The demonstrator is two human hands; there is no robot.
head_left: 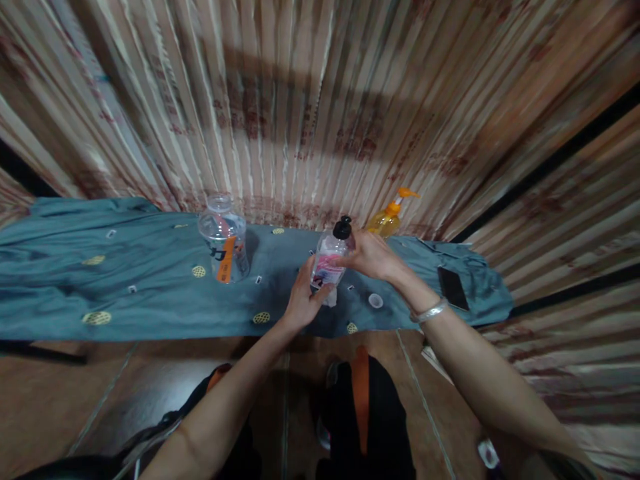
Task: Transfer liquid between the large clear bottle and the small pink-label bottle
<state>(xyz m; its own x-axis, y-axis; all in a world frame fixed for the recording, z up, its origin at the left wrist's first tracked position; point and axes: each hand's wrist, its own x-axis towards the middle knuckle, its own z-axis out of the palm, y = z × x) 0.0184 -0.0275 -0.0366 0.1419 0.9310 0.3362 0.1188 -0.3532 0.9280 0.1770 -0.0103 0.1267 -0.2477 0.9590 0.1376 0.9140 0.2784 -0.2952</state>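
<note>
A clear pump bottle (327, 261) with a pink label and a black pump head (343, 228) is held above the cloth-covered table, tilted slightly to the right. My left hand (306, 297) grips its lower part, thumb across the front. Closed fingers of my right hand (370, 253) are at the bottle's upper right side, near the shoulder below the pump. Something white and crumpled, perhaps tissue (330, 297), shows under the bottle. Behind my right hand stands a yellow bottle (384, 223) with an orange pump, its lower part hidden.
On the green patterned cloth (160, 293) stands a large clear plastic jar (226, 247) with an orange label, at left. A small white cap (375, 301) and a dark phone (453, 289) lie at right. A pleated curtain (280, 107) hangs behind the table.
</note>
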